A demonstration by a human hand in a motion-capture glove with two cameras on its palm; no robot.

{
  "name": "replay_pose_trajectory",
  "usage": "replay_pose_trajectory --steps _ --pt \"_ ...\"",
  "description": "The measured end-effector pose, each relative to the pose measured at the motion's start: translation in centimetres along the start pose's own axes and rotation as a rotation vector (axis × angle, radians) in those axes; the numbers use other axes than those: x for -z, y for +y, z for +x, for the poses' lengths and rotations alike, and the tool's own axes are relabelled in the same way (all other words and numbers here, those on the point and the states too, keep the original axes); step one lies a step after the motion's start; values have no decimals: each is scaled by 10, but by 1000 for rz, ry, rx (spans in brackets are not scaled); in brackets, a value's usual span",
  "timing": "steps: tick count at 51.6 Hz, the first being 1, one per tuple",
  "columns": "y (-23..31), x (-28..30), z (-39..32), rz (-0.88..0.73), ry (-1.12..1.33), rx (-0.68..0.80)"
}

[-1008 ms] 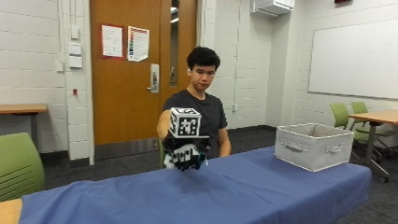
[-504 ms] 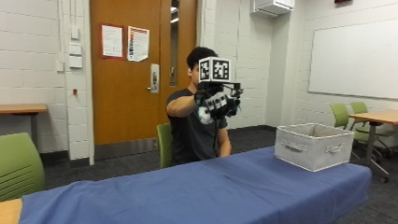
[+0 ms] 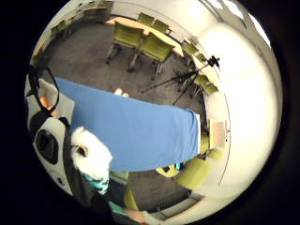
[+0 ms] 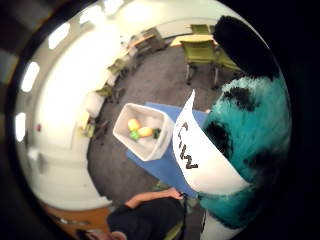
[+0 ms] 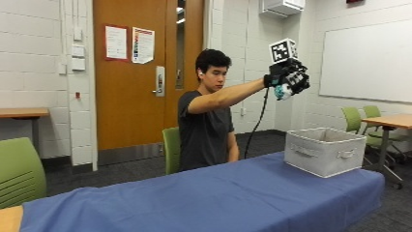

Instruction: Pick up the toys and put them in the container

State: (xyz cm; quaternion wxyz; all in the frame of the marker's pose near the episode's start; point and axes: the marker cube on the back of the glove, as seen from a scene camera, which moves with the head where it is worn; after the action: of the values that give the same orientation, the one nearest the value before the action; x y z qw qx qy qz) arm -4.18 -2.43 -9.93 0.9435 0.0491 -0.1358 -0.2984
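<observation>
Outside view: gloved right hand (image 5: 287, 81) grips one fuzzy teal plush toy (image 4: 250, 135) high above one square fabric container (image 5: 324, 150).

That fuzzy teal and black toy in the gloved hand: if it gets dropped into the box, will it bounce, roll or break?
Probably none of these. The plush toy has long fluffy fur, so it looks soft and light, likely to land quietly and stay put. Its paper tag may flap. The right hand holds it high above the fabric bin, whose soft-looking walls should cushion it.
</observation>
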Motion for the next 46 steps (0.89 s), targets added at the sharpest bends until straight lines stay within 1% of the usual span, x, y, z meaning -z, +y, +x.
replay_pose_trajectory --steps 1,2,4,5,6,10,13,16,18,20,22,28,30,33,38,43,46 --pt "-10 -4 -10 -1 6 0" --pt "-22 -10 -17 -3 47 -54" --pt "-45 -22 -25 -12 161 -207" --pt "-54 -27 -30 -16 202 -261" --pt "-63 -32 -36 -19 219 -281" --pt "-93 -50 -84 -26 162 -168" --pt "-121 -69 -119 -35 180 -188" --pt "-140 -81 -148 -32 64 -180" --pt "-142 -88 -135 -42 42 -145" --pt "-139 -96 -100 -62 108 -109" --pt "-139 -104 -82 -74 158 -106" --pt "-149 -124 -100 -47 96 -81" --pt "-152 -130 -103 -36 105 -110" --pt "-151 -140 -92 -85 205 -170" --pt "-145 -150 -79 -168 241 -164" --pt "-144 -149 -73 -155 238 -227" --pt "-138 -145 -68 -156 245 -237"
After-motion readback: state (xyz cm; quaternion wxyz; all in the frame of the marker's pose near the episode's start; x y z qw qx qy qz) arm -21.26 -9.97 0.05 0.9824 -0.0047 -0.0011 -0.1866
